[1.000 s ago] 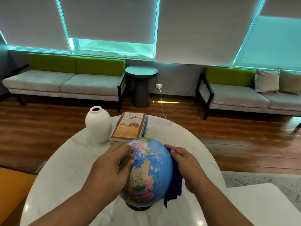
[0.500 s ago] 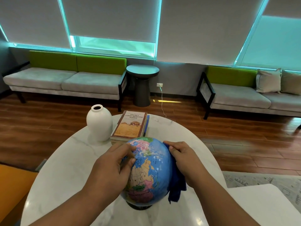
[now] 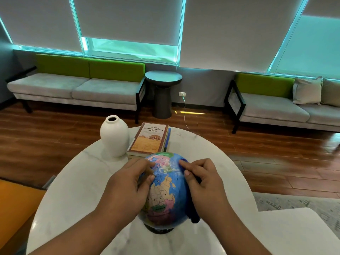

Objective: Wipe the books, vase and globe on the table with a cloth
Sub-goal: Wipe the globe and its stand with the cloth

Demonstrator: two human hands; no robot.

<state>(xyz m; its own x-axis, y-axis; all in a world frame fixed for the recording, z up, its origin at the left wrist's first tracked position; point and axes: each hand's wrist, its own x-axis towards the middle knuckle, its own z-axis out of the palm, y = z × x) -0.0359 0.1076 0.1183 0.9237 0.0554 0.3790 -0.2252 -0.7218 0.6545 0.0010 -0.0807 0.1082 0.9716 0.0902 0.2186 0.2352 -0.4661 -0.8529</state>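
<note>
An orange seat (image 3: 16, 205) is seen at the lower left edge of the frame. A grey sofa with a green back (image 3: 73, 89) is set along the wall in the upper left, under lowered blinds.

The lower middle of the frame is filled by a round white marble table (image 3: 73, 181). A white vase (image 3: 114, 136) is stood upright on its far left part, just beside a stack of books (image 3: 149, 139) that is laid flat at the far edge. The top cover is printed with a title and a yellow field.

The left hand (image 3: 127, 188) is laid on the left side of the globe (image 3: 165, 190), with its fingers and thumb curled round the sphere so that it is gripped. The globe is stood on a dark base at the near middle of the table, just in front of the books and apart from the vase.

A dark round side table (image 3: 163, 92) is placed against the wall at upper centre, between the two sofas.

A dark blue cloth (image 3: 194, 217) is pressed against the upper right side of the globe by the right hand (image 3: 204, 183). Its fingers are bent over the cloth and hold it. One end of the cloth is left hanging down beside the globe's lower right.

A wall socket (image 3: 182, 93) with a white cable plugged in is seen just right of the side table. A second grey and green sofa (image 3: 272, 107) is set in the upper right, with two pale cushions (image 3: 306, 91) on it. A patterned rug (image 3: 294, 203) and another white surface (image 3: 285, 232) are seen at the lower right.
</note>
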